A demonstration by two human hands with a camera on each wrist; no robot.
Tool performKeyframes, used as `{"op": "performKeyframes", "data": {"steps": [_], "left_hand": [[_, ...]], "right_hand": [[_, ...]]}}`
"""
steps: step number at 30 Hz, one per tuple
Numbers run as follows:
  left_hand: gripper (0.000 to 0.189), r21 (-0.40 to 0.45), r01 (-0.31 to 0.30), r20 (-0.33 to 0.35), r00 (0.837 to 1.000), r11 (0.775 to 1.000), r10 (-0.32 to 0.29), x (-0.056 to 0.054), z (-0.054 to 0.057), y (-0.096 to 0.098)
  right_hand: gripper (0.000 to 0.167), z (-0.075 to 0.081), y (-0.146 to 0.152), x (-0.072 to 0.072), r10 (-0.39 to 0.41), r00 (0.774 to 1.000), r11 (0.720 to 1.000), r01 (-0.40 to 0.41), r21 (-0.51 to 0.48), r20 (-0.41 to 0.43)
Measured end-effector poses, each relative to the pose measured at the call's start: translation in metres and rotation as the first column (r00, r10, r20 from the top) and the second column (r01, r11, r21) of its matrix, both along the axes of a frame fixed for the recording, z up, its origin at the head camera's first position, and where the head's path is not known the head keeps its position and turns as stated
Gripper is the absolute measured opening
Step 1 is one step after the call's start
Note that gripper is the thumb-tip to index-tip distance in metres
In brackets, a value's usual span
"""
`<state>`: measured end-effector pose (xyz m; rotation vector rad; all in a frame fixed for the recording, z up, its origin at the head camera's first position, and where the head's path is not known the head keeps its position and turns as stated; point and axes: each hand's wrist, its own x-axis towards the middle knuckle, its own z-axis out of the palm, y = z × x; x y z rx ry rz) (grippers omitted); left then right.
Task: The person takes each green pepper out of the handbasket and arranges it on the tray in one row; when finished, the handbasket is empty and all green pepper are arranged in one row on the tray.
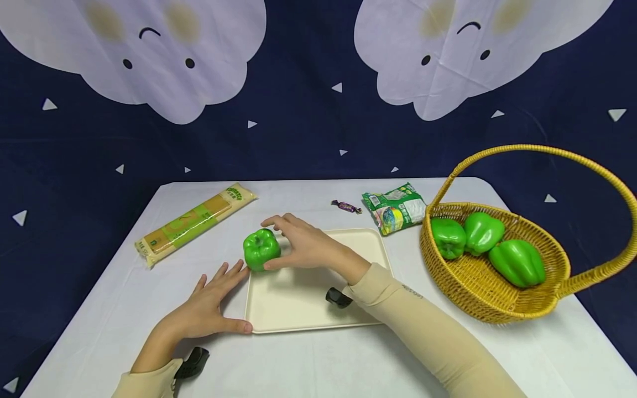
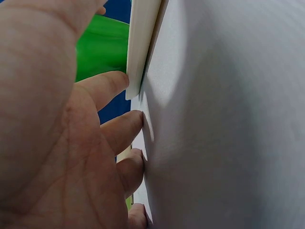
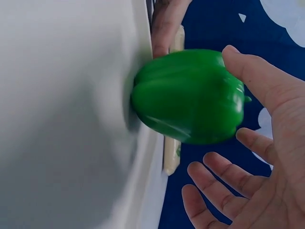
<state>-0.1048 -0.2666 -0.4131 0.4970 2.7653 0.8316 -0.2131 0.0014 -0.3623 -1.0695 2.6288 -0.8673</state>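
Note:
A green bell pepper (image 1: 261, 250) stands stem up at the far left corner of the cream tray (image 1: 313, 309). My right hand (image 1: 311, 243) is at its right side, thumb and index finger spread about its stem end and close to its surface. In the right wrist view, the bell pepper (image 3: 186, 98) has its base against the tray, and the other fingers are apart from it. My left hand (image 1: 209, 309) lies on the table at the tray's left edge, fingers spread, thumb at the near left corner. In the left wrist view, a fingertip touches the tray's rim (image 2: 138, 52).
A wicker basket (image 1: 473, 301) with a tall handle stands at the right and holds several green bell peppers (image 1: 517, 262). Behind the tray lie a purple-wrapped candy (image 1: 346, 207) and a green snack bag (image 1: 397, 209). A long noodle packet (image 1: 196, 224) lies at the back left.

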Motion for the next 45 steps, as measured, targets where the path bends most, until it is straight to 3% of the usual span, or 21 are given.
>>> {"op": "performKeyframes", "data": {"steps": [6, 16, 27, 39, 45], "left_hand": [[0.124, 0.006, -0.002, 0.007, 1.0, 1.0, 0.002, 0.0, 0.0, 0.001], [0.124, 0.0, -0.001, -0.01, 1.0, 1.0, 0.001, 0.0, -0.001, 0.0], [0.122, 0.012, 0.002, -0.017, 1.0, 1.0, -0.002, 0.001, -0.002, 0.0], [0.123, 0.013, -0.001, -0.002, 1.0, 1.0, 0.001, 0.0, -0.002, 0.0], [0.125, 0.008, -0.004, 0.011, 1.0, 1.0, 0.004, 0.0, -0.001, 0.001]], "right_hand": [[0.081, 0.014, 0.029, 0.0, 0.002, 1.0, 1.0, -0.002, -0.002, -0.012], [0.071, 0.049, 0.099, 0.005, -0.059, 0.997, 0.998, 0.06, 0.015, -0.055], [0.064, 0.083, 0.162, 0.017, -0.071, 0.992, 0.987, 0.085, 0.135, -0.103], [0.056, 0.1, 0.217, 0.019, -0.122, 0.988, 0.972, 0.138, 0.191, -0.093], [0.058, 0.099, 0.24, 0.021, -0.156, 0.982, 0.962, 0.176, 0.207, -0.107]]}}
